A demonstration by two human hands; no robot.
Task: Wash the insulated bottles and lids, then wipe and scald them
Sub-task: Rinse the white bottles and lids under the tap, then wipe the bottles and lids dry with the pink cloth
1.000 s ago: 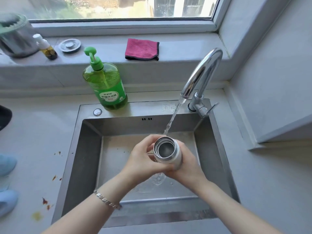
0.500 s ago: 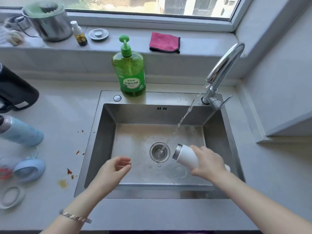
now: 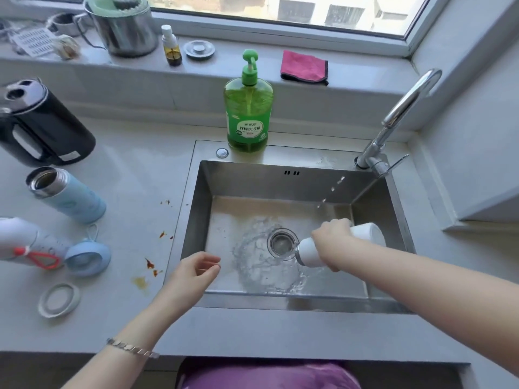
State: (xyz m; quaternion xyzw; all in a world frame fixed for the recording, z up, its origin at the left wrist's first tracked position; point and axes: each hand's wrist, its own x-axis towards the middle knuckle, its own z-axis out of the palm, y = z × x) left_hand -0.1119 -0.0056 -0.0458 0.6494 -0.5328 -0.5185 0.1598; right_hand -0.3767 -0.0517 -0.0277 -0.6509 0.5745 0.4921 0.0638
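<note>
Countertop point(image 3: 134, 178), left edge: a black kettle point(image 3: 42, 124) stands toward the rear; in front of it a light-blue bottle point(image 3: 67, 196) stands uncapped, its steel mouth exposed; nearer the front, a strapped white bottle point(image 3: 22, 240) lies partly out of frame, just beside a light-blue lid point(image 3: 87, 258); a pale ring lid point(image 3: 59, 300) lies flat near the front edge; brown spots mark the surface between these items and the sink

Windowsill, rear: a steel pot point(image 3: 123, 26), a small spray bottle point(image 3: 171, 47) and a round metal stopper point(image 3: 199, 49); further right, a folded pink cloth point(image 3: 304, 67)

Left hand point(image 3: 196, 272): positioned over the front-left corner of the sink point(image 3: 280, 303); fingers loosely curled, nothing held

A green detergent bottle point(image 3: 248, 108) stands on the sink's rear rim, left of centre; the drain point(image 3: 282, 242) sits mid-floor, with water spreading around it

Right hand point(image 3: 332, 237): fingers wrapped from above around the middle of the white insulated bottle point(image 3: 368, 234); this bottle is over the right half of the sink, tilted, mouth low just beside the drain, base raised toward the right wall; water runs from the mouth onto the sink floor

Faucet point(image 3: 398, 116): mounted at the sink's rear-right corner; separate drops point(image 3: 332, 189) fall above the held bottle
</note>
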